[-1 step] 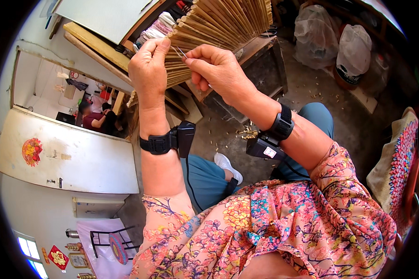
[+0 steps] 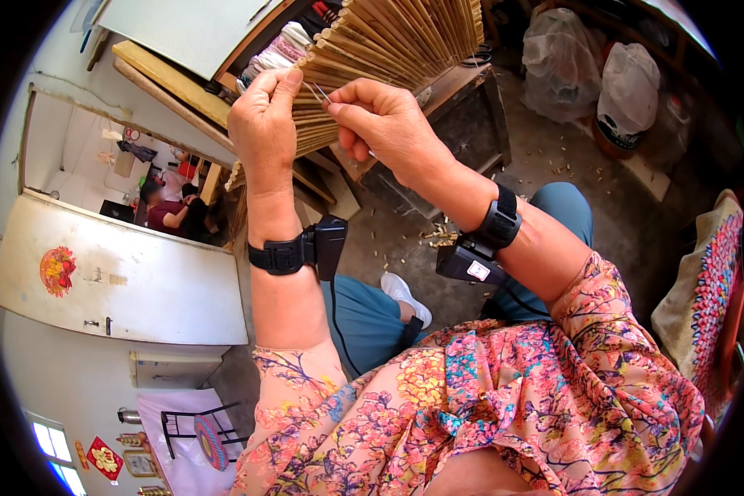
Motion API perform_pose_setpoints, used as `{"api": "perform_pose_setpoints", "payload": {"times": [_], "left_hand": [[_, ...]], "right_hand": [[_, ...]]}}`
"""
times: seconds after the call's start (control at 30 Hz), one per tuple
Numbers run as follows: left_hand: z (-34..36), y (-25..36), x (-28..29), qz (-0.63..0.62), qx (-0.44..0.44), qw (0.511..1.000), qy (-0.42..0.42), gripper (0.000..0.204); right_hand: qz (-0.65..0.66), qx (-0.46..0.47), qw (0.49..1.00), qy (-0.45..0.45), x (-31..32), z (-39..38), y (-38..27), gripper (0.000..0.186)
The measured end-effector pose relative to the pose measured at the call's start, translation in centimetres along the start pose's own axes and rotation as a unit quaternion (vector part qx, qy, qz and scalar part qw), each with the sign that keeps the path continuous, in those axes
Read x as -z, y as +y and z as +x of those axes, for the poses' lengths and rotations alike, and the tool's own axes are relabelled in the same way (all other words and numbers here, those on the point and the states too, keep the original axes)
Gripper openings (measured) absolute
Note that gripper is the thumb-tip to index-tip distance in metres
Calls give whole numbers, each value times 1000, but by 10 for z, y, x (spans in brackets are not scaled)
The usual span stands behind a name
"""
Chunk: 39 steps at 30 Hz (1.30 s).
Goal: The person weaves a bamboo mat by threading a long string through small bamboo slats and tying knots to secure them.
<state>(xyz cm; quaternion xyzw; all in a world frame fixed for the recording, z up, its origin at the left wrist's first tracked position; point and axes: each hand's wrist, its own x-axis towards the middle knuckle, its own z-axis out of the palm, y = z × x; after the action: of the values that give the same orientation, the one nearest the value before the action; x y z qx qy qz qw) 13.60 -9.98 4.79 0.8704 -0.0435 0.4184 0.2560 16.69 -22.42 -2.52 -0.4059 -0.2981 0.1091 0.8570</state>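
Note:
My left hand (image 2: 263, 124) is closed in a pinch at the edge of a fan of thin bamboo sticks (image 2: 397, 33); what its fingertips grip is hidden, though a fine pale strand shows beside the thumb. To its right, my right hand (image 2: 380, 128) pinches a thin metal needle-like rod (image 2: 325, 97), tilted toward the left hand in front of the sticks. The sticks rest on a worn dark wooden stand (image 2: 438, 124). Each wrist wears a black strapped device with a cable.
Pale boards (image 2: 165, 37) and bundled pink-white cloth (image 2: 277, 50) lie behind. Plastic bags (image 2: 554, 66) stand at right beside a cloth-draped seat (image 2: 694, 281). Small pieces (image 2: 438, 236) litter the floor. A person (image 2: 165, 211) sits beyond the opening at left, above a white door (image 2: 116, 273).

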Motion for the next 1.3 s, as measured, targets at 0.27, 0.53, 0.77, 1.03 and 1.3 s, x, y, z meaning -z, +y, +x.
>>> {"api": "perform_pose_setpoints", "payload": {"times": [0.27, 0.53, 0.77, 1.03, 1.3], "left_hand": [[3, 5, -7, -9, -15, 1000, -15, 20], [4, 5, -10, -13, -3, 1000, -20, 20], [2, 10, -7, -19, 18, 999, -38, 23], [2, 6, -6, -1, -7, 1000, -18, 21], [-12, 14, -9, 19, -6, 1000, -15, 20]], "right_hand": [[1, 16, 1000, 14, 3, 4, -1, 15], [21, 13, 999, 34, 6, 1, -1, 14], [21, 17, 999, 33, 6, 0, -4, 13], [21, 17, 999, 27, 3, 1, -3, 13], [43, -4, 999, 23, 8, -5, -6, 15]]}}
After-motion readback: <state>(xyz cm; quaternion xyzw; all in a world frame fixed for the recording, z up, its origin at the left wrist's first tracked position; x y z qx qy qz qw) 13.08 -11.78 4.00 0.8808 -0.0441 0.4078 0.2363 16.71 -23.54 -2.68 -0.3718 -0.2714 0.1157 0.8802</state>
